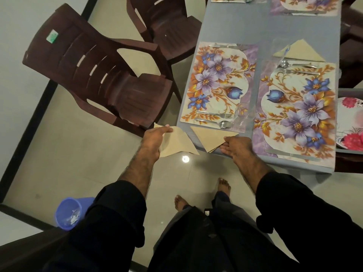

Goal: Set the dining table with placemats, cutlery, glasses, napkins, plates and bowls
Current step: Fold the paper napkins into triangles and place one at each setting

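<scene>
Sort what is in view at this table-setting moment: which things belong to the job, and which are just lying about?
Part of the job:
- folded napkin on the table edge, pinched by the right hand
- spare napkins held in the left hand
- floral placemats
- fork and spoon
- flowered plates

Just lying about:
- brown plastic chairs
- blue bucket on the floor

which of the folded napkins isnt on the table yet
The napkin gripped by the left hand, held off the table's edge above the floor. The other two lie on the tablecloth beside placemats, one pinched by the right hand.
</scene>
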